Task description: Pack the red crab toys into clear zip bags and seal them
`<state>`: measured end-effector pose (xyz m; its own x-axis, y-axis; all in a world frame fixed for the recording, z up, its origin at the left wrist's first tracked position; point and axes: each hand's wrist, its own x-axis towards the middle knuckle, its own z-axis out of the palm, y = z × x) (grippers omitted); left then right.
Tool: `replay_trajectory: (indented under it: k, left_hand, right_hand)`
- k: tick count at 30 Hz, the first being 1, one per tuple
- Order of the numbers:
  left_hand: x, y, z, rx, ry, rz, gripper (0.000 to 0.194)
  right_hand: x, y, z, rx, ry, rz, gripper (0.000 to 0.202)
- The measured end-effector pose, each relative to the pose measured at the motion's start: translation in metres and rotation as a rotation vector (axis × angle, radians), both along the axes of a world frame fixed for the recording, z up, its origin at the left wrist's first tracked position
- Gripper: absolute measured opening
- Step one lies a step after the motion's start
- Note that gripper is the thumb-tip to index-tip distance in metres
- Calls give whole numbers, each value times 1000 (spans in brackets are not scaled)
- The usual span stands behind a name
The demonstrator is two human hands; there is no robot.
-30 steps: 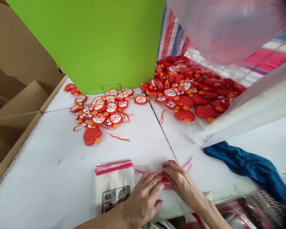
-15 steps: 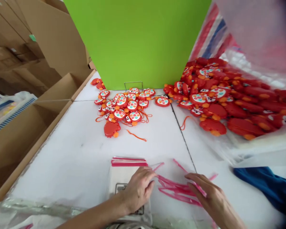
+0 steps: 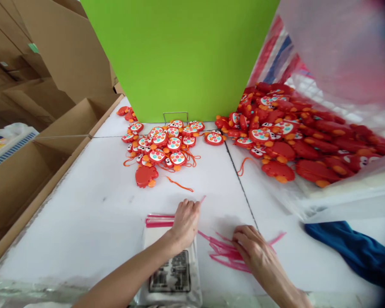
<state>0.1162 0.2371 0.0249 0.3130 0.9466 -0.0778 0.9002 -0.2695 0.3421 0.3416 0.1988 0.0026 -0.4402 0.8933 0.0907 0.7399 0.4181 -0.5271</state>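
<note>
My left hand (image 3: 186, 222) is closed at the right edge of a stack of clear zip bags (image 3: 170, 273) with pink top bands and a black printed label. A thin pink plastic strip (image 3: 203, 198) sticks out past its fingertips. Over a loose bunch of pink plastic strips (image 3: 226, 252) lies my right hand (image 3: 253, 246), its fingers curled together on them; the fingertips are partly hidden. Farther back on the white table is a heap of red crab-like toys (image 3: 160, 143) with dotted white faces and orange cords.
A large pile of the same red toys (image 3: 282, 149) spills from a clear bag at right. Behind stands a green panel (image 3: 182, 60). Blue cloth (image 3: 349, 252) lies at right, and an open cardboard box (image 3: 48, 171) runs along the left side of the table (image 3: 83, 222).
My left hand has moved up and slightly left with the pink strip, uncovering more of the bag label. My right hand has shifted left over the bunch of strips. The view has shifted slightly.
</note>
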Motion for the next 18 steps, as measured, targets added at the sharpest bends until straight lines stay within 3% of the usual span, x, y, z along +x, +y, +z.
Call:
replay_trajectory:
  k: [5, 11, 18]
  left_hand:
    - [20, 10, -5, -41, -67, -130, 24]
    - [65, -7, 4, -87, -92, -350, 18]
    - [74, -23, -1, -76, -40, -404, 18]
  right_hand:
    - [-1, -10, 8, 20, 8, -36, 16]
    - [16, -14, 16, 86, -3, -133, 15]
    - [25, -13, 14, 159, 5, -241, 27]
